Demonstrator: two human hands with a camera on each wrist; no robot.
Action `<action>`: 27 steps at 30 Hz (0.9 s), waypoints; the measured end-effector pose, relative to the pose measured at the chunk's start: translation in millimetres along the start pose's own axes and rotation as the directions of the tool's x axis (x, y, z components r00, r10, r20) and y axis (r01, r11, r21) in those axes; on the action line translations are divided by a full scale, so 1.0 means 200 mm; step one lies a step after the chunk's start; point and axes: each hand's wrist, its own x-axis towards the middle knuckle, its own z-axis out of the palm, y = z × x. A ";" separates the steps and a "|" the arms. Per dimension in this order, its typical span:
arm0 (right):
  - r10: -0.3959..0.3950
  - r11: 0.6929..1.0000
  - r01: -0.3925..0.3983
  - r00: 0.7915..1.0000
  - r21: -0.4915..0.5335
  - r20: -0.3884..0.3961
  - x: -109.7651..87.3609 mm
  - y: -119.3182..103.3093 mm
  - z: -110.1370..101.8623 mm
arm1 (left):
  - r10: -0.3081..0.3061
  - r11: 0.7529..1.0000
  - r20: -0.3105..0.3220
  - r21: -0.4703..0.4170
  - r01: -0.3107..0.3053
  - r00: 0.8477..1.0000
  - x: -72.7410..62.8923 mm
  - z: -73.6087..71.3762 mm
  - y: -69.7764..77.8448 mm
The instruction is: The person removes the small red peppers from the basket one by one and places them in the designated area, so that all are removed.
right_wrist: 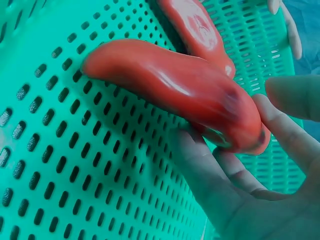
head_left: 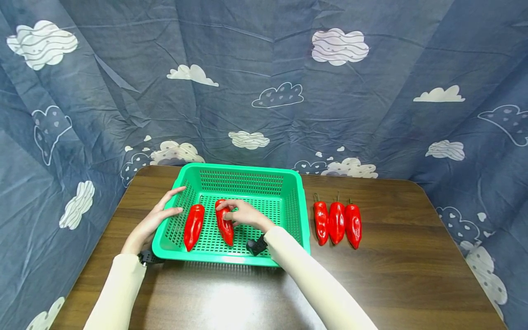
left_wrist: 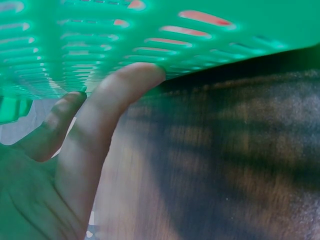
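right fingers [right_wrist: 204, 170] around red pepper [right_wrist: 165, 80], stem unclear, sleeves [head_left: 317, 277] cropped

At the lower right, the right hand [right_wrist: 265, 210] grips a glossy red pepper [right_wrist: 170, 85] near its right end; the pepper's other end points to the upper left. A second red pepper [right_wrist: 197, 30] lies behind it, top centre, in the slotted green basket [right_wrist: 100, 210]. Fingertips [right_wrist: 291, 32] of another hand show at the upper right.
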 end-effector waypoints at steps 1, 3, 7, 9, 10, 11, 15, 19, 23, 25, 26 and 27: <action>-0.001 1.000 0.001 1.000 0.005 -0.003 0.00 0.00 0.00 | -0.001 1.000 0.000 -0.001 0.001 1.000 0.00 0.00 0.00; -0.004 1.000 0.004 1.000 0.018 -0.009 -0.01 0.01 -0.01 | -0.003 1.000 0.003 -0.006 0.003 1.000 0.00 0.00 0.00; -0.011 0.998 0.012 0.999 0.054 -0.031 -0.02 0.02 -0.02 | 0.002 1.000 0.005 -0.004 -0.002 1.000 0.00 0.00 0.00; -0.019 0.997 0.022 0.999 0.079 -0.040 -0.02 0.02 -0.03 | 0.002 1.000 0.005 -0.003 -0.002 1.000 0.00 0.00 0.00; -0.024 0.995 0.028 0.999 0.094 -0.044 -0.03 0.02 -0.03 | 0.004 1.000 0.004 0.000 -0.004 1.000 0.00 0.00 0.00; -0.029 0.994 0.034 0.998 0.108 -0.050 -0.03 0.02 -0.03 | 0.005 1.000 0.002 0.005 -0.005 1.000 0.00 0.00 0.00; -0.040 0.989 0.051 0.996 0.142 -0.079 -0.05 0.02 -0.06 | -0.004 1.000 0.004 -0.007 0.004 1.000 0.00 0.00 0.00; -0.042 0.988 0.056 0.994 0.144 -0.100 -0.06 0.00 -0.08 | 0.004 1.000 0.000 0.018 -0.004 1.000 0.00 0.00 0.00; -0.044 0.985 0.062 0.992 0.158 -0.119 -0.08 -0.01 -0.11 | 0.011 0.999 -0.001 0.041 -0.011 1.000 -0.01 0.00 0.00; -0.044 0.982 0.068 0.990 0.177 -0.132 -0.09 -0.02 -0.11 | 0.008 0.999 0.001 0.038 -0.008 1.000 0.00 0.00 0.00; -0.045 0.980 0.070 0.990 0.186 -0.135 -0.09 -0.02 -0.12 | 0.008 0.999 0.001 0.040 -0.008 1.000 0.00 0.00 0.00; -0.049 0.979 0.075 0.989 0.189 -0.141 -0.10 -0.02 -0.12 | 0.007 0.999 0.002 0.039 -0.007 1.000 0.00 0.00 0.00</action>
